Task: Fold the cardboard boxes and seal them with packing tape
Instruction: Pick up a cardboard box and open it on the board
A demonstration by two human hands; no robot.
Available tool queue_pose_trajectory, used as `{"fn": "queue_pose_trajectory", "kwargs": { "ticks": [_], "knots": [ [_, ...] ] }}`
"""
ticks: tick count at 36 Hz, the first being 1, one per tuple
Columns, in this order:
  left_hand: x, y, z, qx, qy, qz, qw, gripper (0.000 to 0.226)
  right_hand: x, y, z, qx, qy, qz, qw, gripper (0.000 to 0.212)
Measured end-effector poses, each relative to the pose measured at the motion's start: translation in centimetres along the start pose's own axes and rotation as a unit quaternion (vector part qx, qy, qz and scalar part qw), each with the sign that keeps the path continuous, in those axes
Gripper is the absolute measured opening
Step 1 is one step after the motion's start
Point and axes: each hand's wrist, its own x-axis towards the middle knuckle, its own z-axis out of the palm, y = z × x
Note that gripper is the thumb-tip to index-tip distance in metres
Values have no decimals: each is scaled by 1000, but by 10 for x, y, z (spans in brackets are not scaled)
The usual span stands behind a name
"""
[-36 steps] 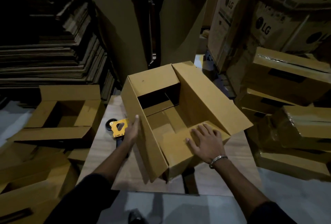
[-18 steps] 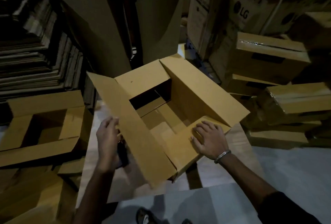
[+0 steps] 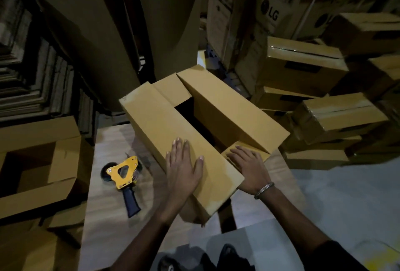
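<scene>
A brown cardboard box (image 3: 229, 108) stands on the wooden table (image 3: 108, 216) in the middle of the view. Its long left flap lies folded down over the opening, and my left hand (image 3: 184, 169) presses flat on that flap with straight fingers. My right hand (image 3: 251, 166) rests flat on the short near flap, which is folded inward. The long right flap stands raised, and a dark gap shows between the two long flaps. A yellow tape dispenser (image 3: 124, 173) with a dark handle lies on the table left of the box, untouched.
An open box (image 3: 43, 162) sits at the left beside the table. Stacks of flat cardboard (image 3: 32, 76) fill the far left. Sealed boxes (image 3: 335, 119) and large printed cartons (image 3: 270, 11) pile up at the right. Grey floor (image 3: 346, 205) shows at lower right.
The long left flap has swung from standing up to lying over the opening, with my left hand now flat on top. The tape dispenser is uncovered again. My right hand stays on the short flap.
</scene>
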Motion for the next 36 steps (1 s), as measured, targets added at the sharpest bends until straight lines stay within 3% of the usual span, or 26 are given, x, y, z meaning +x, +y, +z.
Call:
{"fn": "queue_pose_trajectory", "kwargs": {
  "ticks": [4,8,13,16,19,22,29,33,36],
  "knots": [
    [-1,-7,19,27,36,6,999,76,2,3,-7,63,56,-5,996,65],
    [-2,0,28,73,65,-13,995,73,16,26,-18,28,153,-3,988,43],
    [-1,0,37,72,99,-29,992,70,51,70,-54,39,201,145,968,43],
    [1,-3,43,84,95,-39,991,72,76,95,-76,104,119,274,949,65],
    [3,-5,46,89,100,-50,990,72,98,115,-98,215,-13,321,922,77],
    [4,-4,49,77,112,-58,989,72,114,131,-108,202,-62,305,929,72],
    [2,3,49,47,138,-78,986,69,128,126,-155,110,18,230,967,54],
    [1,6,47,40,145,-81,985,67,122,86,-167,197,-4,119,973,51],
    [1,7,47,28,155,-84,984,65,111,50,-152,312,-46,35,948,46]
  ]
}}
